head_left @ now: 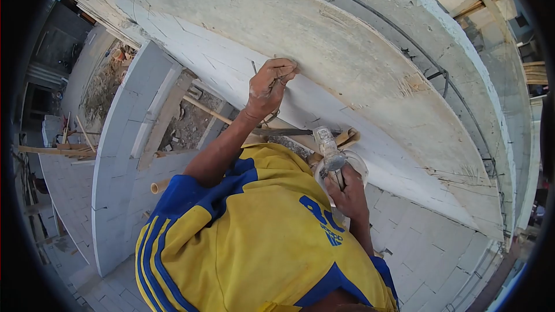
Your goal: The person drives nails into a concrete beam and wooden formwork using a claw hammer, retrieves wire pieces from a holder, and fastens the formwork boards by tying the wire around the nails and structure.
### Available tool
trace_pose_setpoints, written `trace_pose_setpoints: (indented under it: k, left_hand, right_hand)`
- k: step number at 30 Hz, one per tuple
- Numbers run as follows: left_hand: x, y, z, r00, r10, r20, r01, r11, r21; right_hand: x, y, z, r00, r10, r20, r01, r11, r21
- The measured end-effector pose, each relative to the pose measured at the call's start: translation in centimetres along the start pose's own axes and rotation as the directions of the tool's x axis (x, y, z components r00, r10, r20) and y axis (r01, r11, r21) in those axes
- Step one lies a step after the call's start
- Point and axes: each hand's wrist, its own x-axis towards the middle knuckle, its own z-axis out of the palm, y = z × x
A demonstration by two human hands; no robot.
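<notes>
My left hand (pixel 267 89) is raised against the lower edge of the long, pale grey board (pixel 324 40). Its thumb and fingers are pinched together at the board, and whatever sits between them is too small to make out. A thin rod or wire (pixel 253 67) shows just beside that hand. Lower and to the right, my right hand (pixel 350 192) grips a hammer (pixel 328 149), its worn metal head facing up toward me. Behind the hammer and right hand is a round white container (pixel 359 164), partly hidden.
Below the board runs a white block wall (pixel 225 52). Bamboo poles (pixel 208 110) and a dark bar cross beneath my arms. Bent steel rebar (pixel 399 29) lies along the concrete behind the board. A curved block wall (pixel 124 115) stands left, with rubble (pixel 188 121) below.
</notes>
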Motion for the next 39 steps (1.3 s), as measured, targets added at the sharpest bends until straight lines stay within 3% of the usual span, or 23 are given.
trace_pose_setpoints:
  k: [2, 6, 8, 9, 11, 15, 19, 21, 22, 25, 27, 28, 29, 30, 31, 33, 34, 35, 36, 37, 39]
  left_hand:
    - [0.1, -0.3, 0.1, 0.997, 0.077, -0.032, -0.078, 0.996, -0.051]
    - [0.2, -0.6, -0.2, 0.992, 0.125, 0.012, -0.125, 0.992, -0.018]
    - [0.3, -1.0, -0.1, 0.995, 0.094, 0.016, -0.093, 0.994, -0.051]
    - [0.3, -1.0, -0.1, 0.996, 0.087, 0.017, -0.086, 0.995, -0.051]
    - [0.6, -0.9, -0.4, 0.994, 0.080, 0.069, -0.077, 0.996, -0.048]
    - [1.3, -1.3, 0.0, 0.986, 0.164, 0.013, -0.164, 0.986, 0.024]
    - [1.8, -1.7, 0.0, 0.972, 0.230, 0.037, -0.233, 0.968, 0.089]
    - [1.8, -1.8, 0.1, 0.967, 0.251, 0.049, -0.255, 0.959, 0.121]
    - [1.6, -1.9, 0.4, 0.974, 0.222, 0.041, -0.224, 0.973, 0.048]
    - [1.4, -2.0, 0.6, 0.981, 0.192, 0.035, -0.191, 0.981, -0.011]
    - [1.5, -2.1, 0.6, 0.980, 0.197, 0.029, -0.197, 0.980, 0.002]
    - [1.3, -2.0, 0.6, 0.983, 0.182, 0.025, -0.180, 0.983, -0.042]
    - [1.2, -2.0, 0.6, 0.986, 0.166, 0.020, -0.164, 0.983, -0.085]
    - [1.3, -2.1, 0.5, 0.986, 0.167, 0.014, -0.165, 0.983, -0.082]
    - [1.4, -2.1, 0.5, 0.985, 0.172, 0.000, -0.172, 0.984, -0.042]
    - [1.7, -2.0, 0.3, 0.984, 0.179, -0.012, -0.179, 0.984, -0.002]
    - [1.9, -1.9, 0.1, 0.977, 0.212, 0.001, -0.212, 0.976, 0.043]
    - [2.0, -1.8, 0.0, 0.970, 0.242, 0.018, -0.242, 0.967, 0.083]
    - [1.9, -2.0, 0.1, 0.970, 0.242, 0.020, -0.243, 0.967, 0.078]
    - [1.7, -2.3, 0.2, 0.974, 0.226, 0.016, -0.226, 0.973, 0.044]
    - [1.5, -2.5, 0.3, 0.978, 0.206, 0.013, -0.206, 0.979, 0.008]
  right_hand:
    - [0.4, -0.6, 0.5, 0.993, -0.119, 0.023, 0.121, 0.986, -0.117]
    - [-0.4, -0.8, 2.2, 0.995, -0.095, 0.035, 0.101, 0.941, -0.322]
    - [0.2, 1.1, 2.9, 0.953, -0.299, 0.054, 0.294, 0.858, -0.421]
    - [0.5, 0.8, 3.0, 0.954, -0.294, 0.057, 0.290, 0.860, -0.419]
    - [1.8, -0.4, 3.2, 0.875, -0.481, -0.057, 0.361, 0.726, -0.586]
    - [3.7, -2.6, 2.5, 0.761, -0.645, -0.069, 0.469, 0.620, -0.629]
    - [4.5, -4.0, 2.7, 0.731, -0.681, -0.040, 0.528, 0.602, -0.599]
    - [5.1, -4.3, 2.8, 0.760, -0.650, -0.002, 0.506, 0.594, -0.625]
    - [5.5, -4.5, 2.9, 0.763, -0.646, -0.002, 0.505, 0.598, -0.622]
    - [6.0, -5.2, 2.7, 0.777, -0.625, -0.076, 0.508, 0.694, -0.510]
    - [5.6, -6.4, 1.5, 0.936, -0.320, 0.150, 0.342, 0.926, -0.161]
    - [5.2, -5.9, 1.6, 0.935, -0.320, 0.154, 0.344, 0.925, -0.163]
    - [4.5, -4.9, 1.9, 0.950, -0.242, 0.198, 0.224, 0.968, 0.112]
    - [4.1, -4.7, 2.1, 0.949, -0.176, 0.261, 0.071, 0.927, 0.369]
    - [3.6, -4.8, 1.9, 0.948, -0.175, 0.265, 0.069, 0.928, 0.366]
    - [3.1, -5.5, 1.4, 0.905, 0.290, 0.312, -0.327, 0.942, 0.071]
    - [3.1, -4.8, 1.6, 0.906, 0.290, 0.310, -0.326, 0.942, 0.073]
    - [3.1, -3.7, 1.9, 0.977, 0.112, 0.181, -0.071, 0.973, -0.221]
    - [3.1, -3.1, 2.0, 0.988, -0.106, 0.113, 0.150, 0.841, -0.520]
    - [3.1, -3.0, 1.9, 0.989, -0.104, 0.108, 0.146, 0.841, -0.521]
    - [3.0, -3.0, 1.9, 0.898, -0.431, 0.090, 0.409, 0.740, -0.534]
